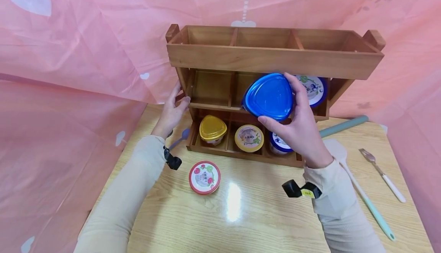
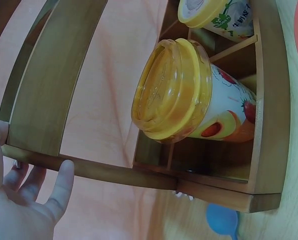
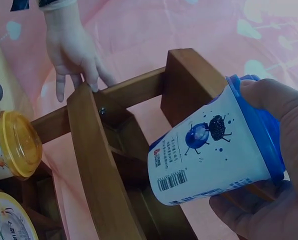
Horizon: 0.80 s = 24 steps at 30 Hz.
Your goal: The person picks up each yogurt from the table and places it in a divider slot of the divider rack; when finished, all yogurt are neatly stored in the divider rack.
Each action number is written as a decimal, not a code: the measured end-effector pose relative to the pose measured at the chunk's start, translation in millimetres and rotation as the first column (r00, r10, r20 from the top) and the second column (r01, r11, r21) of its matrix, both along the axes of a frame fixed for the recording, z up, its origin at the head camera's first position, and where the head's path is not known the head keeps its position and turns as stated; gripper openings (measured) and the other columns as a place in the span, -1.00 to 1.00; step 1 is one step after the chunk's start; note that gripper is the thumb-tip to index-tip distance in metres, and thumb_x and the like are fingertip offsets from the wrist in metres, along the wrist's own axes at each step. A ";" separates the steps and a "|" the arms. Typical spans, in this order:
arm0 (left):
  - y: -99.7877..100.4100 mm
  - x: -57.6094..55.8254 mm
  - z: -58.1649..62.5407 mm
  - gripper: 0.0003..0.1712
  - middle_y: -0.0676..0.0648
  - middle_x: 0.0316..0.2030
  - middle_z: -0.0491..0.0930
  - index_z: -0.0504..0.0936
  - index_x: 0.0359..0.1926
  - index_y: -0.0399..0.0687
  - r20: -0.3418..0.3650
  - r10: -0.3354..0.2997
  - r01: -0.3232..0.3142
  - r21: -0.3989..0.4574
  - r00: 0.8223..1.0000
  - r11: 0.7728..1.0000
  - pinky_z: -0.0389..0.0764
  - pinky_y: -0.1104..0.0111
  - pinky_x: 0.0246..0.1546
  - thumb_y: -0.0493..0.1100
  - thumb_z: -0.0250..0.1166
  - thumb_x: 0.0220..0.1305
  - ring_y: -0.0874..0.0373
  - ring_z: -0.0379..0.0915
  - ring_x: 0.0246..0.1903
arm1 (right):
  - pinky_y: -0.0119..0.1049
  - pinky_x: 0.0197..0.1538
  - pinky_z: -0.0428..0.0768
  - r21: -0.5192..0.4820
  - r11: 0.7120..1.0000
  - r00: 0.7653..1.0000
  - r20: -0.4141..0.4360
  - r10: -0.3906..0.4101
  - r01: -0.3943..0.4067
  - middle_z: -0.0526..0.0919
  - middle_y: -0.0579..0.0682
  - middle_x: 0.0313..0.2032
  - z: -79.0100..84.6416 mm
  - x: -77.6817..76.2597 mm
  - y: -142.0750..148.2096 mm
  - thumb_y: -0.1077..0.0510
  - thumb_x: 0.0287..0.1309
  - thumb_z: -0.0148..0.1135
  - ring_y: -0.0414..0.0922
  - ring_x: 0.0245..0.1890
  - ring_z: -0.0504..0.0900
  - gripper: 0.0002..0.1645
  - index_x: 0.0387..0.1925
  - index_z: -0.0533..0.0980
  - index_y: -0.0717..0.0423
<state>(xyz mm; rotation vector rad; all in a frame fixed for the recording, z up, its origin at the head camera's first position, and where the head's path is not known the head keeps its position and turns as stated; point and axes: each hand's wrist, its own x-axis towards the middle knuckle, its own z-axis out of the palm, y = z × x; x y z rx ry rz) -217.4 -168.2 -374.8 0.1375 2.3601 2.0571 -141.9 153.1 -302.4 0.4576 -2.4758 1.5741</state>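
Note:
My right hand (image 1: 299, 126) grips a yogurt cup (image 3: 209, 150) by its rim, thumb and fingers around its blue domed lid (image 1: 269, 97). The cup is tilted, base toward the rack, and overlaps the middle tier's centre compartment in the head view. Blueberry figures and a barcode show on its white wall. My left hand (image 1: 172, 111) holds the left side of the wooden rack (image 1: 275, 59), thumb in front and fingers around the side rail. Another blue-rimmed cup (image 1: 311, 90) sits in the middle tier's right compartment, partly behind my right hand.
The bottom tier holds a yellow-domed cup (image 1: 213, 128), a yellow-rimmed cup (image 1: 249, 138) and a blue-rimmed cup (image 1: 280, 144). A red-rimmed cup (image 1: 204, 177) stands on the table in front. A blue spoon (image 1: 180, 137) lies left; a spatula (image 1: 365, 195) and a fork (image 1: 382, 172) lie right.

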 end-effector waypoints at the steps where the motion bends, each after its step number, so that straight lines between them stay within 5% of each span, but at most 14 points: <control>1: 0.1 -0.1 0.1 -0.20 -0.13 0.53 0.01 -0.10 0.58 0.11 -0.003 -0.001 0.001 0.000 1.000 1.000 0.42 -0.14 0.27 -0.29 0.02 0.47 -0.14 0.20 0.39 | 0.27 0.31 0.39 -0.001 1.000 1.000 -0.014 0.003 -0.003 0.07 -0.10 0.47 -0.4 -3.1 -0.6 0.27 -0.01 0.49 0.09 0.44 0.19 0.22 0.50 -0.05 -0.29; 10: -7.1 -17.3 -23.4 -0.20 -0.06 0.53 0.03 -0.08 0.57 0.27 -0.021 0.012 -0.012 -0.011 1.000 1.000 0.51 -0.07 0.20 -0.24 0.05 0.47 -0.10 0.21 0.38 | 0.24 0.35 0.36 0.029 0.999 0.999 -0.039 0.014 -0.012 0.07 -0.12 0.48 -7.3 -9.3 -5.6 0.21 -0.01 0.51 0.04 0.44 0.18 0.21 0.49 -0.05 -0.29; 16: -6.8 -17.5 -25.2 -0.21 0.00 0.51 0.07 -0.05 0.56 0.35 -0.037 0.029 -0.031 -0.055 0.999 0.998 0.60 0.13 0.10 -0.19 0.07 0.47 -0.02 0.26 0.35 | 0.22 0.37 0.35 0.038 0.999 0.999 -0.038 0.012 -0.010 0.08 -0.07 0.47 -14.8 -18.0 -4.3 0.22 0.00 0.50 0.05 0.44 0.18 0.19 0.48 -0.04 -0.28; 24: -6.5 -14.5 -24.5 -0.21 -0.02 0.52 0.07 -0.06 0.56 0.35 -0.025 0.032 -0.034 -0.054 0.999 0.998 0.57 0.03 0.16 -0.18 0.08 0.47 -0.03 0.28 0.34 | 0.19 0.40 0.32 0.034 0.999 1.000 0.007 -0.017 0.016 0.08 -0.06 0.46 -29.3 -37.5 -6.4 0.09 0.04 0.49 0.03 0.45 0.16 0.16 0.47 -0.07 -0.25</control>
